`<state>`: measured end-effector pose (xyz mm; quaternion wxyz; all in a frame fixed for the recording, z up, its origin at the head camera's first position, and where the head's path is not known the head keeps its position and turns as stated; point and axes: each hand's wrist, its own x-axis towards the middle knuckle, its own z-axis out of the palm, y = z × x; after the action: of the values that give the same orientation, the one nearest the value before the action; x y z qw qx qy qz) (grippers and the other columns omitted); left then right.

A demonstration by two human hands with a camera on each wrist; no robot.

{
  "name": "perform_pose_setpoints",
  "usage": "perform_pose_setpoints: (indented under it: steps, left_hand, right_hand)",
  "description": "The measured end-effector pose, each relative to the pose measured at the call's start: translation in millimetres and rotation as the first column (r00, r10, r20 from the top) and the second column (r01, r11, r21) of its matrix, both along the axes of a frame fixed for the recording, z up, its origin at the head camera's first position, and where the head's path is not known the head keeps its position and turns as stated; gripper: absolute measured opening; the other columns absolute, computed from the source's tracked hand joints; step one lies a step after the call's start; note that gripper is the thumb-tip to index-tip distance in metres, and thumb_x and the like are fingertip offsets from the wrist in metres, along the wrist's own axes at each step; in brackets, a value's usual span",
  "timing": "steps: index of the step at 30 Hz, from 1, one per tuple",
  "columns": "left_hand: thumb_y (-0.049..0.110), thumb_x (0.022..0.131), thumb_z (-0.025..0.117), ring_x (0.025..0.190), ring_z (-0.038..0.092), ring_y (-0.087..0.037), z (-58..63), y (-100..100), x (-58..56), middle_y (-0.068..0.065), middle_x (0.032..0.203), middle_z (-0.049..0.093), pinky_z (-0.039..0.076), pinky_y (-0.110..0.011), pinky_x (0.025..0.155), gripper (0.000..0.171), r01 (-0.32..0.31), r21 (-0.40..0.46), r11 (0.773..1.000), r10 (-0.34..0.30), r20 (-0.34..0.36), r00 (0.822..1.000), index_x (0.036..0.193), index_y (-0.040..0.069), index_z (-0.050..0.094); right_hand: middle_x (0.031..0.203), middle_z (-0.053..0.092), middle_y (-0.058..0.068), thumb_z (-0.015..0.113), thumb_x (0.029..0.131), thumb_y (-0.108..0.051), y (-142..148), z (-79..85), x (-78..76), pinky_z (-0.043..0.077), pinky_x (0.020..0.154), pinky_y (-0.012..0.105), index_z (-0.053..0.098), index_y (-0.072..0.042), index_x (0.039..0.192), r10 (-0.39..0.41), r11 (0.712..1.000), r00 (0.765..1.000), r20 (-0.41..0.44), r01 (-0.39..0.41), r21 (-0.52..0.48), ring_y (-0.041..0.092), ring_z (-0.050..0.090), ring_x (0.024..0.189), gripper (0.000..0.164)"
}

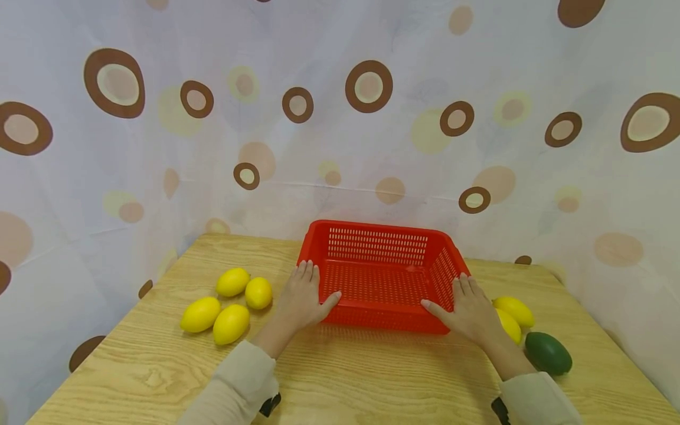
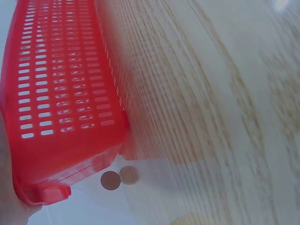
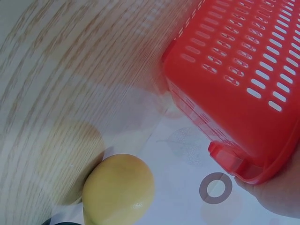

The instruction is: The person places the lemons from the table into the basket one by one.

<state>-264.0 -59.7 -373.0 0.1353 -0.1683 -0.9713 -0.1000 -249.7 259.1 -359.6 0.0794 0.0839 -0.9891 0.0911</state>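
A red plastic basket (image 1: 385,316) with slotted walls stands on the wooden table, nothing inside it. My left hand (image 1: 300,301) rests on its near left corner, fingers straight along the side rim and thumb out over the front rim. At the near right corner, my right hand (image 1: 470,310) lies the same way, thumb spread toward the middle. The left wrist view has the basket's slotted front wall (image 2: 61,93) and a sliver of my hand (image 2: 5,187) by the rim. In the right wrist view, part of my hand (image 3: 276,192) touches the rim.
Several yellow lemons (image 1: 231,324) lie left of the basket. Two more lemons (image 1: 514,311) and a dark green lemon-shaped fruit (image 1: 548,353) lie close to my right forearm. Behind the table (image 1: 345,383) hangs a patterned curtain (image 1: 319,147).
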Motion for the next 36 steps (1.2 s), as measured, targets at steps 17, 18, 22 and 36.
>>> perform_pose_setpoints:
  steps: [17, 18, 22, 36]
  left_hand:
    - [0.053, 0.092, 0.038, 0.139, 0.027, -0.036, 3.2, -0.1, 2.6, -0.025, 0.146, 0.033, 0.021, -0.042, 0.116, 0.077, 0.005, 0.025, 1.0, -0.006, 0.027, 1.0, 0.137, -0.01, 0.035]
    - [0.053, 0.092, 0.038, 0.139, 0.027, -0.036, 3.3, 0.0, 2.9, -0.025, 0.146, 0.033, 0.021, -0.043, 0.116, 0.078, 0.005, 0.024, 1.0, -0.005, 0.029, 1.0, 0.137, -0.01, 0.035]
    - [0.053, 0.092, 0.038, 0.139, 0.027, -0.036, 3.5, -0.2, 3.7, -0.024, 0.146, 0.034, 0.021, -0.042, 0.116, 0.078, -0.002, 0.013, 1.0, 0.002, 0.032, 0.999, 0.138, -0.009, 0.035]
    - [0.054, 0.092, 0.038, 0.138, 0.028, -0.037, 3.4, -2.4, 8.2, -0.025, 0.145, 0.035, 0.021, -0.043, 0.116, 0.078, 0.003, -0.01, 1.0, -0.003, 0.029, 1.0, 0.137, -0.01, 0.036]
  right_hand:
    - [0.144, 0.021, 0.039, 0.039, 0.086, -0.066, 0.7, 1.2, 1.5, 0.017, 0.108, 0.064, 0.027, 0.019, 0.136, 0.001, 1.0, 1.0, 0.016, -0.001, -0.001, 0.055, 0.017, 0.132, 0.099]
    - [0.144, 0.021, 0.039, 0.039, 0.086, -0.066, 0.9, 1.0, 1.6, 0.017, 0.108, 0.064, 0.027, 0.019, 0.136, 0.002, 1.0, 1.0, 0.015, -0.002, 0.0, 0.055, 0.018, 0.132, 0.099]
    - [0.144, 0.021, 0.038, 0.039, 0.086, -0.066, 0.8, 0.8, 2.1, 0.017, 0.108, 0.064, 0.027, 0.019, 0.136, 0.003, 1.0, 1.0, 0.014, -0.003, 0.0, 0.055, 0.018, 0.132, 0.099]
    - [0.143, 0.022, 0.039, 0.039, 0.086, -0.066, -1.9, 1.4, 8.9, 0.018, 0.106, 0.066, 0.029, 0.019, 0.135, 0.004, 1.0, 1.0, 0.008, -0.004, 0.006, 0.055, 0.019, 0.132, 0.099]
